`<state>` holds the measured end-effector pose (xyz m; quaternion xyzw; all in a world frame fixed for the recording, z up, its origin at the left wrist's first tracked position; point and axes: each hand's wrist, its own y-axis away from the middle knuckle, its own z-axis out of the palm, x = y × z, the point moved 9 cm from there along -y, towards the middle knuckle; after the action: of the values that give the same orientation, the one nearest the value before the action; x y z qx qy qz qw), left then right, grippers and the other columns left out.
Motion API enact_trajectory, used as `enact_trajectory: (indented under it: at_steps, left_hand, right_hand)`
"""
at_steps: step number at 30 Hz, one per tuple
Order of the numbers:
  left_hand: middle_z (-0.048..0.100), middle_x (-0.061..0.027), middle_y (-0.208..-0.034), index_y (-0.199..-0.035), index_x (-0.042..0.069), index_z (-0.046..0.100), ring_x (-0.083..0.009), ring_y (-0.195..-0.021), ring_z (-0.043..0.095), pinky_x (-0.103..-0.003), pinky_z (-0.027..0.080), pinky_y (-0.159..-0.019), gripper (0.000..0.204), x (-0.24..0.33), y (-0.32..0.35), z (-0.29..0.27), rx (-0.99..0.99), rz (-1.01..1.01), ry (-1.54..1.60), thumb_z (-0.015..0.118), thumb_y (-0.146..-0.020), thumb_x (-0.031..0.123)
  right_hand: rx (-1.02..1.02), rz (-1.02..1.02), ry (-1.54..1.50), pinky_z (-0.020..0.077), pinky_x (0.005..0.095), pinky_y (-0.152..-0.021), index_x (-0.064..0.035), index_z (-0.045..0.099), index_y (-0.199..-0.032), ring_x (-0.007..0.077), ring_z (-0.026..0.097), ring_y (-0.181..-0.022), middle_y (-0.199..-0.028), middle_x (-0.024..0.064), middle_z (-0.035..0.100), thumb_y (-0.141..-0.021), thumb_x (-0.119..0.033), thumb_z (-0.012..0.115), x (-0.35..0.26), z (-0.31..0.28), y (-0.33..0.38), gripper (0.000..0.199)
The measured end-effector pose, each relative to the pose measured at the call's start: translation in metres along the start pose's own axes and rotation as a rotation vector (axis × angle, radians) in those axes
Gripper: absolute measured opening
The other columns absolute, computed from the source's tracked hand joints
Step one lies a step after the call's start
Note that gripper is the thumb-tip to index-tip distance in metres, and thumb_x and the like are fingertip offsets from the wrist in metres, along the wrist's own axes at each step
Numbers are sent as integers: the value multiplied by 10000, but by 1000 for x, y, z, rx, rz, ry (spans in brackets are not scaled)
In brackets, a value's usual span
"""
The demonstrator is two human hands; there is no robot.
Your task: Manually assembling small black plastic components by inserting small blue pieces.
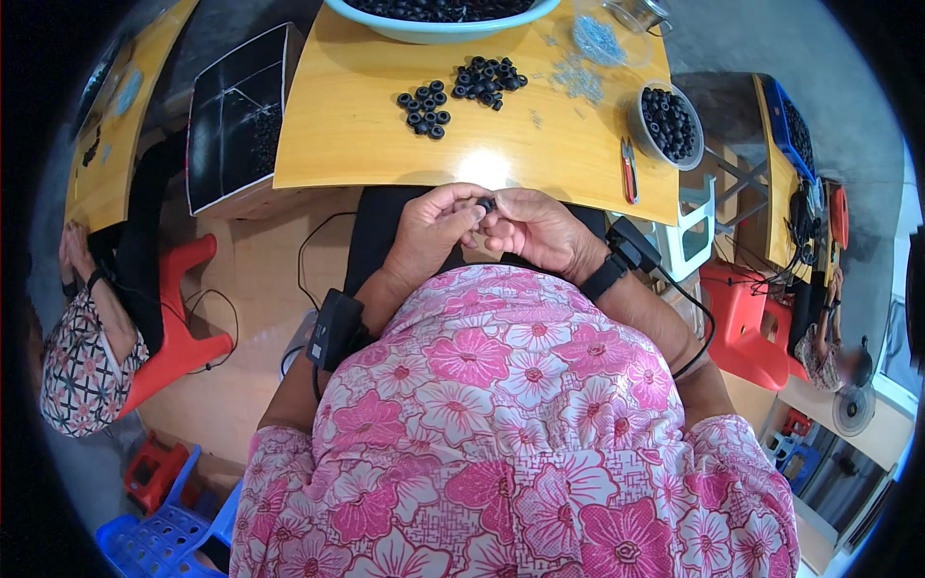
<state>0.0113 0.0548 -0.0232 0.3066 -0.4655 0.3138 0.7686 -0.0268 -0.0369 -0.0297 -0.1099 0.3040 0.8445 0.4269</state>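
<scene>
A small black ring-like part is pinched between the fingertips of both hands, just in front of the table's near edge. My left hand is closed, with thumb and forefinger against the part. On its other side my right hand grips it too, fingers curled. Much of the part is hidden by the fingers. Farther up the wooden table lie two loose groups of similar black parts, a smaller group and a larger group. Small clear pieces are scattered to their right.
A pale blue basin of black parts stands at the far edge. To the right are a clear tub of black parts and red-handled snips. A black-lined box adjoins the table's left. Another person sits at the left.
</scene>
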Motion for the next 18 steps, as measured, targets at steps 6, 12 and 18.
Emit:
enact_trajectory:
  at_steps: [6,12,18]
  left_hand:
    - [607,-38,-839,-1110,-17,583,-66,-681,534,-201,462,-613,227,2,0,3,7,-29,48,547,-900,59]
    - [604,-46,-893,-1217,-15,529,-76,-739,550,-197,461,-648,331,-1,0,3,-27,-45,64,557,-903,89]
    - [601,-62,-910,-1213,-45,513,-100,-776,588,-213,484,-682,374,4,1,10,-87,-25,62,598,-892,128]
  right_hand:
    - [20,-8,-37,574,308,-767,55,558,-1023,209,658,-815,-874,111,628,-936,-145,520,1,-8,-1,222]
    - [61,-78,141,560,268,-720,54,564,-1060,188,652,-786,-895,94,632,-933,-139,524,-6,2,-2,234]
    - [171,-308,750,482,234,-667,48,582,-1060,91,582,-738,-876,48,629,-896,-51,528,-25,23,4,199]
